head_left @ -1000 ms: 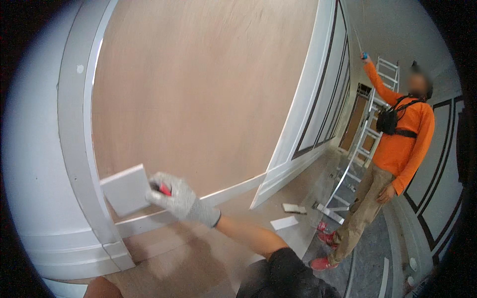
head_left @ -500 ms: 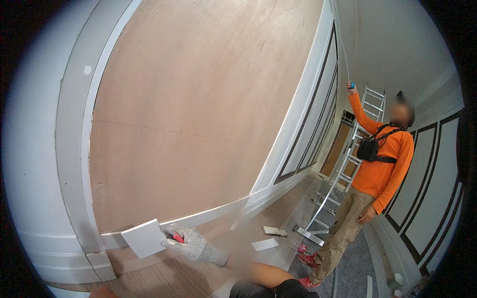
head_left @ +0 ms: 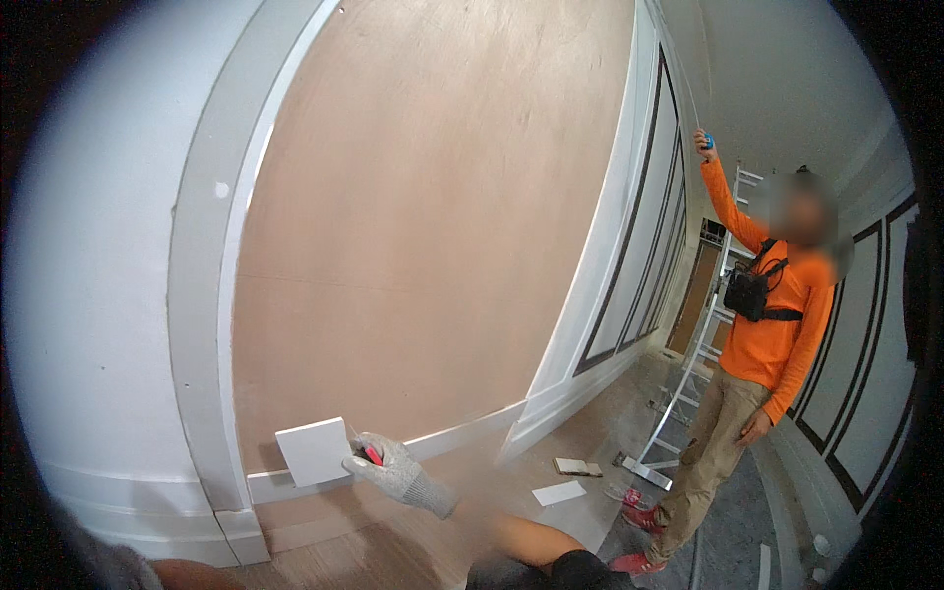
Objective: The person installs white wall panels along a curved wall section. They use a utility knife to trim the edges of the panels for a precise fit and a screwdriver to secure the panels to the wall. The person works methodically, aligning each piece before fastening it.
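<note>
My right hand (head_left: 388, 467), in a grey glove, grips a square white board piece (head_left: 313, 452) and a small red tool (head_left: 372, 454), low in front of the pinkish plywood wall panel (head_left: 413, 216), near its white bottom strip (head_left: 462, 428). Whether the piece touches the wall is unclear. A dim grey shape at the lower-left rim, apparently my gloved left hand (head_left: 113, 556), is mostly cut off, so its fingers cannot be made out.
A co-worker in orange (head_left: 762, 344) stands right, one hand raised gripping a small blue object (head_left: 707, 143) on a line, beside an aluminium ladder (head_left: 678, 413). Offcuts (head_left: 559, 493) lie on the floor. Dark-trimmed panels line the right wall (head_left: 855, 324); white moulding (head_left: 202, 295) borders the plywood.
My right hand and the white piece are lower against the panel than a second ago, and the view has shifted. A grey shape has appeared at the lower-left rim.
</note>
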Action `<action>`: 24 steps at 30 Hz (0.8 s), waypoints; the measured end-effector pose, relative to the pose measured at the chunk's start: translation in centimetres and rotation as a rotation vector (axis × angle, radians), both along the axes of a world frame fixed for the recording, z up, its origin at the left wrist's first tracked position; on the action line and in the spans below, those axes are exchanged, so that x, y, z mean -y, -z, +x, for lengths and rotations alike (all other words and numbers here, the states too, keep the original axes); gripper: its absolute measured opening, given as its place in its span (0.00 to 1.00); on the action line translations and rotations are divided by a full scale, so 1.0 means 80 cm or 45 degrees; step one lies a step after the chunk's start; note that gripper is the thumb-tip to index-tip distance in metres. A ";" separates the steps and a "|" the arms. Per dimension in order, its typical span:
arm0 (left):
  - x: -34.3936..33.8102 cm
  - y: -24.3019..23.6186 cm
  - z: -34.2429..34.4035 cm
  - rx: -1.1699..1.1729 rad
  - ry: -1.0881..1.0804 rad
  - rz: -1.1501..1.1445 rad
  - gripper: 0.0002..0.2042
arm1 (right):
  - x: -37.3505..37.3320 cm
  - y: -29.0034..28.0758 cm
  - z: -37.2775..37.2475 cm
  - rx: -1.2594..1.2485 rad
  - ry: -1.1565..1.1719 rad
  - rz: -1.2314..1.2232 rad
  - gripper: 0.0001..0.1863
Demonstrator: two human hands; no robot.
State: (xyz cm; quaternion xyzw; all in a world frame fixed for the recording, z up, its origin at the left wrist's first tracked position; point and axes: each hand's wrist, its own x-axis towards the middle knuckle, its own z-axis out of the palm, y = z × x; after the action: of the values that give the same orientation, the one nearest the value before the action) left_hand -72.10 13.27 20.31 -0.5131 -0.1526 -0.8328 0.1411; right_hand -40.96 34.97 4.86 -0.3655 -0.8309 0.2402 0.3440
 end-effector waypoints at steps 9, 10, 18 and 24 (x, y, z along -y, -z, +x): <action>0.015 0.004 0.001 0.010 0.111 0.038 0.21 | 0.007 -0.002 0.011 -0.015 0.010 -0.105 0.19; 0.018 -0.002 0.004 -0.002 0.129 0.054 0.21 | 0.007 -0.003 0.008 0.017 0.020 -0.092 0.19; 0.020 -0.015 0.017 -0.063 0.288 0.073 0.20 | 0.007 -0.004 0.005 -0.047 -0.029 -0.038 0.22; 0.024 -0.023 0.025 -0.106 0.344 0.080 0.20 | 0.011 -0.009 0.003 -0.012 -0.023 -0.070 0.24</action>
State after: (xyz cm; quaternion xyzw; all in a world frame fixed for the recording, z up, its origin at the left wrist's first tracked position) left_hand -70.13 11.32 22.18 -0.5585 -0.0498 -0.8265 0.0498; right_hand -40.71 34.06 5.55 -0.3662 -0.8255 0.2680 0.3356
